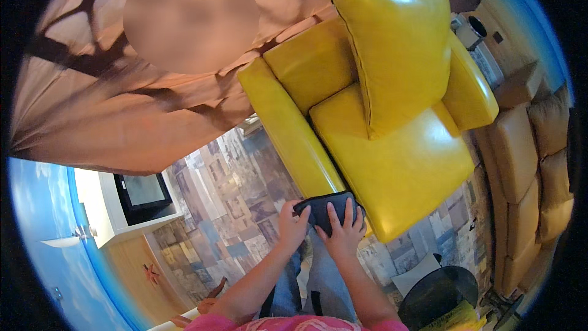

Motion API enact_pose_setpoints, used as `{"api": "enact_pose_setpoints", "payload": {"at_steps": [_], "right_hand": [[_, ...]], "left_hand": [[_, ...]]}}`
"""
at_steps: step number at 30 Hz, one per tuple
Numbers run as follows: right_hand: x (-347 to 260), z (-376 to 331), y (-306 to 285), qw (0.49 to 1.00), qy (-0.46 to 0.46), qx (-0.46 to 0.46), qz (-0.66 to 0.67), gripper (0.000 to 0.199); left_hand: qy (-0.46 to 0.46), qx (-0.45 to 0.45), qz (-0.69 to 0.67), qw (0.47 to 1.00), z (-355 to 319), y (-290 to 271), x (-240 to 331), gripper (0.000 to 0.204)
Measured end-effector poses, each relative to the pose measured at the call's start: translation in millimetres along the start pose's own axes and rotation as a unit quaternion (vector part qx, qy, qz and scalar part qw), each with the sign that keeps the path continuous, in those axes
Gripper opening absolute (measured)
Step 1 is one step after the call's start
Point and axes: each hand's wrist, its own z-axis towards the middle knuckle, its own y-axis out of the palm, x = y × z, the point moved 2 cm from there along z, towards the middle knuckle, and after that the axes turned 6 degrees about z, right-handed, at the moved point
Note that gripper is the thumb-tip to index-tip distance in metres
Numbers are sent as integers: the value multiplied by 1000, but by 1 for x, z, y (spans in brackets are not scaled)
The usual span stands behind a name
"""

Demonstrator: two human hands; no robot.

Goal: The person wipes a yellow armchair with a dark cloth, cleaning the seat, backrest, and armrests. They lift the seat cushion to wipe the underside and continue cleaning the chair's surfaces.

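Observation:
Both my hands hold a small dark flat pouch [323, 207] in front of me, above my jeans. My left hand [293, 225] grips its left end with the thumb on top. My right hand [343, 233] lies over its right part with the fingers spread across it. Just beyond the pouch stands a yellow leather armchair [404, 171] with a large yellow cushion [398, 49] leaning upright against its back.
A tan leather sofa [520, 165] runs along the right. A black round bin [438, 294] with yellow contents sits at lower right. A white cabinet with a dark screen [144, 193] stands at left. The floor has patchwork wood-look tiles [233, 202].

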Motion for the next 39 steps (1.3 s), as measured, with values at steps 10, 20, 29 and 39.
{"api": "enact_pose_setpoints", "payload": {"at_steps": [10, 20, 29, 39], "right_hand": [[-62, 130, 32, 998, -31, 20, -45, 57], [-121, 224, 41, 999, 35, 25, -7, 85], [-132, 229, 36, 997, 70, 12, 3, 102], [-119, 200, 37, 993, 102, 38, 49, 102]], "left_hand": [[105, 38, 51, 992, 110, 1, 12, 66], [246, 15, 152, 957, 255, -60, 62, 93], [186, 21, 257, 948, 402, -77, 106, 87], [146, 15, 224, 963, 387, -69, 101, 82]]}}
